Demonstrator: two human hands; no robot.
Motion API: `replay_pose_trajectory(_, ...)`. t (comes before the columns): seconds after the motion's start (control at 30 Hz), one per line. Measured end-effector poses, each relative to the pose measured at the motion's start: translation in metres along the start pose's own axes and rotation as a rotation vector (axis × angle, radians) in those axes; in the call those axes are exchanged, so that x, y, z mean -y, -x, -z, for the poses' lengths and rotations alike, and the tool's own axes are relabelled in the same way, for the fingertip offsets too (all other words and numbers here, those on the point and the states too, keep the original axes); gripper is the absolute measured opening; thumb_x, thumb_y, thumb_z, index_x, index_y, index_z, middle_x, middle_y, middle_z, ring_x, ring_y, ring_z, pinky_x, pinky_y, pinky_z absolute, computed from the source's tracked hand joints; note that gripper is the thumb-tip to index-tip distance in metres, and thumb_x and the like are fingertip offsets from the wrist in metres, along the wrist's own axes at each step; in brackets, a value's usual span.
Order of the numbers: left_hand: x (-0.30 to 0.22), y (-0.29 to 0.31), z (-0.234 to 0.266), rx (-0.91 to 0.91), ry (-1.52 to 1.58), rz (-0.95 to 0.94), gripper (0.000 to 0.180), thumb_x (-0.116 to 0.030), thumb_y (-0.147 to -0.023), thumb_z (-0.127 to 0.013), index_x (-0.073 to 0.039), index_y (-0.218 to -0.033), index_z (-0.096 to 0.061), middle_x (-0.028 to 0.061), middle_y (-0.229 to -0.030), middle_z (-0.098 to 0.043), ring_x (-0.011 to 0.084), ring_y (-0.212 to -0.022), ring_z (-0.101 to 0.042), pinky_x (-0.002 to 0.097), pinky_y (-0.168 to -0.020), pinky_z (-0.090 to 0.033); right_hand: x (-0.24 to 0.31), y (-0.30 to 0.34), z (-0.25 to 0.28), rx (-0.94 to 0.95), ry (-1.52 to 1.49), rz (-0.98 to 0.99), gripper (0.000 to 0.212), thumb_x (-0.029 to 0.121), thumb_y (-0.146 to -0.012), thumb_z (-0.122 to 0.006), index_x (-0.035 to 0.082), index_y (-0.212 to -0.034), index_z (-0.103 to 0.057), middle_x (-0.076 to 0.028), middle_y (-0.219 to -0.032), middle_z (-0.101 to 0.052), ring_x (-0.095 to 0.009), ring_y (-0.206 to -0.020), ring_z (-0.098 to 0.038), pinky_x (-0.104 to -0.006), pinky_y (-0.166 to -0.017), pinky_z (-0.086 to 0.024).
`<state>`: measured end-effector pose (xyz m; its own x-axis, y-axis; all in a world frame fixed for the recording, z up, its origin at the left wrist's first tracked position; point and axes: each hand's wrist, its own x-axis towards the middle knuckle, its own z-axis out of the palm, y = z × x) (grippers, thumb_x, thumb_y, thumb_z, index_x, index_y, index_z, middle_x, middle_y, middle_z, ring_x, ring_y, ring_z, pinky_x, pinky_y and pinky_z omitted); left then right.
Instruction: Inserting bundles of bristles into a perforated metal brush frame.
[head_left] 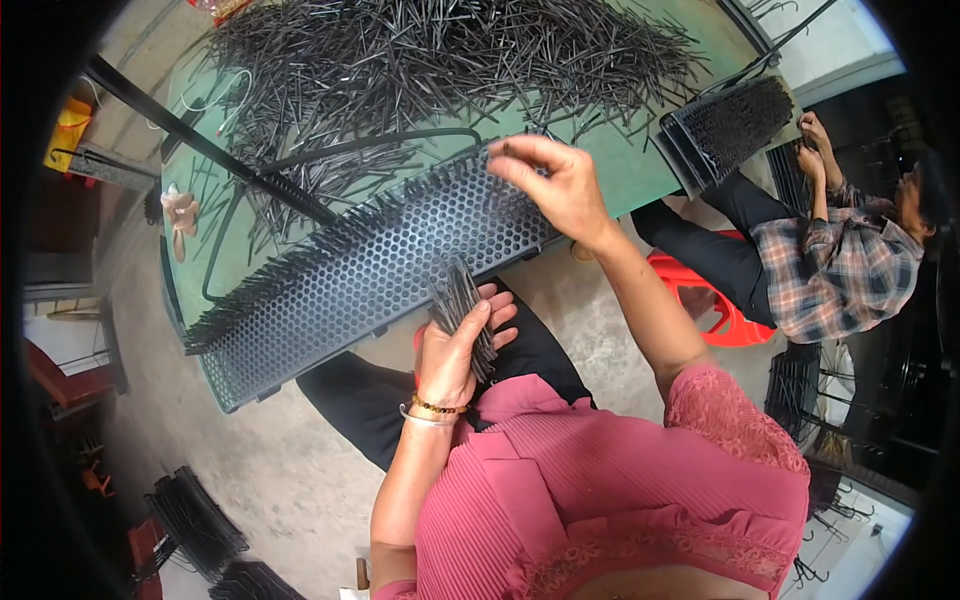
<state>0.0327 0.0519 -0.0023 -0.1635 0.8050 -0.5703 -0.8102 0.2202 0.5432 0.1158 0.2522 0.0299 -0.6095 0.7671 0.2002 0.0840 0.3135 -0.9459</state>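
My left hand (455,350) is closed around a bundle of thin black sticks (458,300), just in front of the long black perforated panel (380,265). The panel lies slantwise along the near edge of the green table, full of small round holes. Along its far side, rows of black sticks (290,270) stand upright in the holes. My right hand (560,190) hovers over the panel's right far end, thumb and forefinger brought together beside the standing sticks. Whatever is between those fingertips is too small to make out.
A large heap of loose black sticks (440,60) covers the back of the green table (640,170). A black bar (210,140) slants over the left side. At right, a co-worker (830,250) sits on a red stool (725,305) beside another stick-filled panel (730,130).
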Motion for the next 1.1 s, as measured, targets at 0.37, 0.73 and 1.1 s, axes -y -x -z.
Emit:
replay_pose_trajectory(0.37,0.005,-0.003,0.009,-0.05,-0.004,-0.013,0.036,-0.013,-0.09,-0.056,0.006,-0.119,-0.046,0.0214,-0.107,-0.061,0.0241,-0.089,-0.064,0.0338,-0.074,-0.055,-0.032,-0.039,-0.009,0.002,0.105,0.367,0.016,0.008,-0.082,-0.066,0.001,-0.096,-0.067,-0.006,-0.09,-0.067,-0.011,-0.074,-0.06,-0.0246,-0.068,-0.048)
replay_pose_trajectory(0.73,0.005,-0.004,0.01,-0.021,0.025,0.016,0.035,-0.013,-0.09,-0.056,0.005,-0.119,-0.048,0.0199,-0.104,-0.062,0.022,-0.085,-0.064,0.0317,-0.072,-0.056,-0.042,-0.036,-0.014,-0.014,0.252,0.481,0.015,0.008,-0.08,-0.067,0.003,-0.094,-0.068,-0.007,-0.091,-0.068,-0.017,-0.078,-0.062,-0.0284,-0.073,-0.048)
replay_pose_trajectory(1.1,0.005,-0.004,0.011,-0.03,0.031,0.013,0.034,-0.013,-0.089,-0.056,0.005,-0.117,-0.049,0.0184,-0.101,-0.063,0.0214,-0.083,-0.065,0.0315,-0.071,-0.056,-0.043,-0.035,-0.019,0.031,0.408,0.645,0.029,0.009,-0.078,-0.069,0.008,-0.107,-0.065,-0.005,-0.084,-0.068,-0.019,-0.077,-0.063,-0.0304,-0.073,-0.046)
